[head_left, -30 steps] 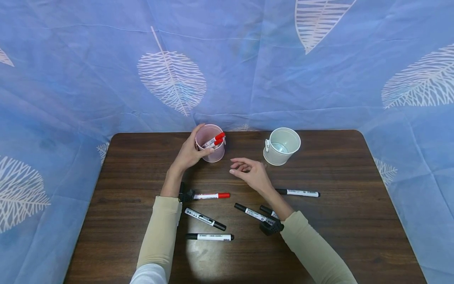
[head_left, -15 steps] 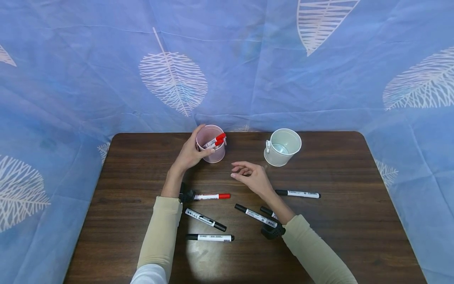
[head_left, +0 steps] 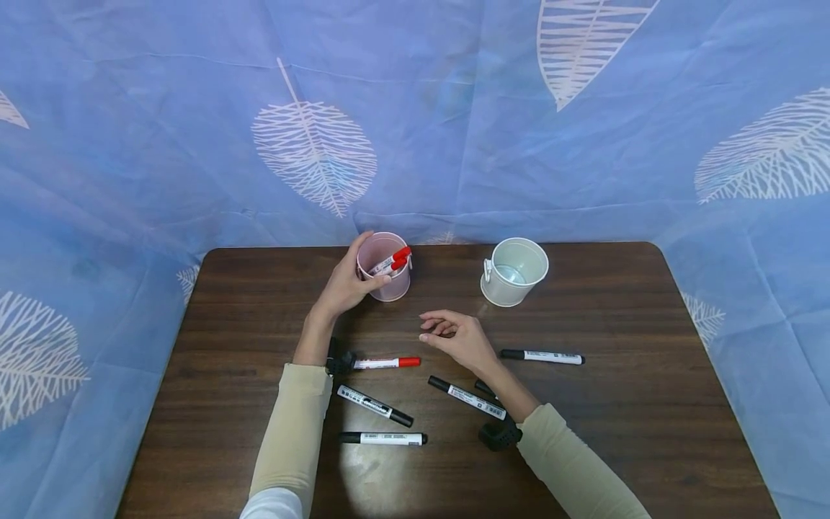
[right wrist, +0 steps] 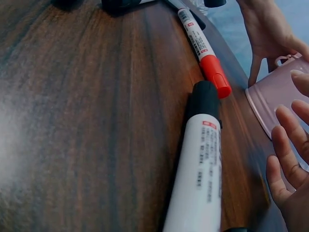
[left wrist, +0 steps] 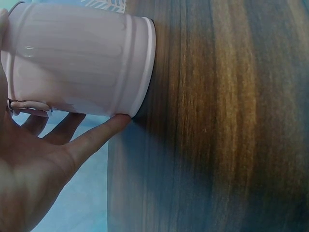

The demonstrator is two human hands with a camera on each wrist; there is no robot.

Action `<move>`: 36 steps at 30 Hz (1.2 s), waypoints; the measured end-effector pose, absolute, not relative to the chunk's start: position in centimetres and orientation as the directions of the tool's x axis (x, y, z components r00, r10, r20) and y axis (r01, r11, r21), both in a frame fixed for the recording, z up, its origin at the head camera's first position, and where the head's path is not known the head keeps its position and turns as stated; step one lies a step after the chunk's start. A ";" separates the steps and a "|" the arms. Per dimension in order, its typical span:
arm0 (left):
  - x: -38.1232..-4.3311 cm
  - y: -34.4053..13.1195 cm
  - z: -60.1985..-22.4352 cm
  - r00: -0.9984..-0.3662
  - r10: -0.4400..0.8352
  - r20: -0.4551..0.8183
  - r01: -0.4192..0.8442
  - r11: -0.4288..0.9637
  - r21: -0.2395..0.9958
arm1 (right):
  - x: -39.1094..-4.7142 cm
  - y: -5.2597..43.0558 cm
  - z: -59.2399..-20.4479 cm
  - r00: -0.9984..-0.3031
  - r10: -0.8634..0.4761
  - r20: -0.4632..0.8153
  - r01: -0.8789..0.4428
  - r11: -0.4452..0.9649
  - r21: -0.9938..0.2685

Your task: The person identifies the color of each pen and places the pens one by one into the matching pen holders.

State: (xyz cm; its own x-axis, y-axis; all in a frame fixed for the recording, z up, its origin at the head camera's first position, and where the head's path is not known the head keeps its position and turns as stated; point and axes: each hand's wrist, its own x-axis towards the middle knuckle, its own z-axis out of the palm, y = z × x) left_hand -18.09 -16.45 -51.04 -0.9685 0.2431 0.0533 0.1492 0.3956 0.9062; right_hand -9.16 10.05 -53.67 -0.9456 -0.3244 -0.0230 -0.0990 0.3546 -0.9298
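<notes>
My left hand (head_left: pixel 340 285) holds a small pink bucket (head_left: pixel 393 291) at the table's far edge, thumb on the near side and fingers round its left. Two red-capped markers (head_left: pixel 400 255) lean inside it. In the left wrist view, fingers (left wrist: pixel 99 136) lie along the bucket's wall (left wrist: pixel 72 58) down to its base. My right hand (head_left: pixel 462 339), fingers loosely bent and holding nothing, hovers to the right of the bucket and nearer me. Below it lies a black-capped marker (head_left: pixel 468 398); a red-capped marker (head_left: pixel 387 362) lies beside my left wrist.
A pale green bucket (head_left: pixel 508 285) stands at the back, right of centre. More black-capped markers lie about: one on the right (head_left: pixel 551 357), a slanted one (head_left: pixel 372 405) and a level one (head_left: pixel 384 438) at the front, another partly hidden under my right forearm. A blue leaf-print cloth (head_left: pixel 428 144) hangs behind.
My right hand has drawn back slightly towards me, away from the pink bucket. The left hand keeps its hold on the bucket, and the markers have stayed in place.
</notes>
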 end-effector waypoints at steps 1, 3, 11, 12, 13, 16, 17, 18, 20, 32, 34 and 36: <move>-18.1 -16.5 -51.1 -0.968 0.243 0.054 0.150 0.395 0.906 | -9.1 10.0 -53.7 -0.945 -0.326 -0.023 -0.099 0.353 -0.930; -18.1 -16.5 -51.1 -0.968 0.243 0.056 0.152 0.397 0.905 | -9.0 10.0 -53.8 -0.944 -0.328 -0.022 -0.101 0.352 -0.931; -18.1 -16.5 -51.1 -0.969 0.242 0.055 0.149 0.391 0.908 | -8.9 9.8 -53.7 -0.941 -0.339 -0.010 -0.118 0.355 -0.928; -18.1 -16.5 -51.1 -0.969 0.242 0.054 0.148 0.390 0.909 | -8.9 9.8 -53.8 -0.939 -0.343 -0.006 -0.122 0.353 -0.928; -18.1 -16.5 -51.1 -0.969 0.242 0.053 0.147 0.390 0.909 | -8.8 9.7 -53.8 -0.938 -0.346 -0.008 -0.122 0.352 -0.928; -18.1 -16.4 -51.0 -0.969 0.242 0.049 0.143 0.389 0.910 | -8.6 9.7 -54.0 -0.936 -0.352 -0.018 -0.117 0.357 -0.927; -18.1 -16.4 -51.0 -0.969 0.243 0.049 0.144 0.389 0.910 | -8.6 9.6 -54.1 -0.935 -0.353 -0.021 -0.114 0.358 -0.927; -18.1 -16.4 -51.0 -0.969 0.242 0.050 0.145 0.390 0.910 | -8.5 9.6 -54.1 -0.935 -0.353 -0.024 -0.112 0.359 -0.927; -18.0 -16.4 -51.0 -0.969 0.243 0.053 0.147 0.388 0.910 | -8.3 9.6 -54.2 -0.934 -0.356 -0.028 -0.111 0.364 -0.925; -18.0 -16.4 -51.1 -0.967 0.246 0.060 0.152 0.377 0.914 | -7.3 9.1 -54.7 -0.895 -0.446 -0.016 -0.266 0.562 -0.783; -18.0 -16.4 -51.1 -0.967 0.247 0.058 0.151 0.378 0.914 | -7.3 9.1 -54.8 -0.880 -0.474 0.008 -0.321 0.584 -0.746; -18.0 -16.4 -51.1 -0.966 0.250 0.059 0.152 0.374 0.915 | -7.3 9.0 -54.8 -0.868 -0.496 0.030 -0.364 0.593 -0.718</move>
State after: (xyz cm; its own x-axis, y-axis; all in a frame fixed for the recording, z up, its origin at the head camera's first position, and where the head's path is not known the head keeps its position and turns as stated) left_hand -17.95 -16.45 -51.12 -0.9664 0.2501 0.0587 0.1523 0.3739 0.9149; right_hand -7.29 9.02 -54.81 -0.8677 -0.4961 0.0296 -0.3636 0.5930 -0.7184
